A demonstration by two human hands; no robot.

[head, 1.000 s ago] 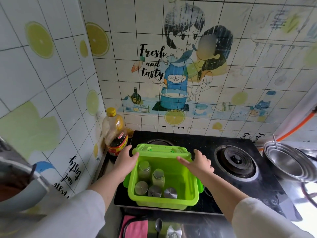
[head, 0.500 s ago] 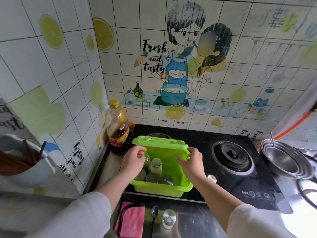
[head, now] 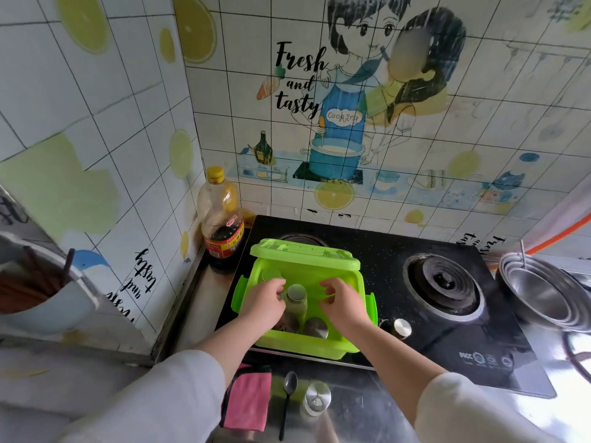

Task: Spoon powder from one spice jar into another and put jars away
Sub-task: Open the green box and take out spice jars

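Note:
A green plastic box stands on the left burner of the black stove, its lid tilted up at the back. Several steel-capped spice jars stand inside. My left hand reaches into the box, fingers curled against the side of one upright spice jar. My right hand hovers just right of that jar with loosely curled fingers that hold nothing. Another capped jar stands near the front wall. On the steel counter in front lie a dark spoon and a small glass jar.
A soy sauce bottle stands in the back left corner beside the stove. A pink cloth lies left of the spoon. The right burner is bare, with stacked steel bowls beyond. A utensil holder hangs on the left wall.
Both hands have left the box's lid and rim and dropped inside among the jars. The lid stays up. The view has tilted down, and more of the counter shows.

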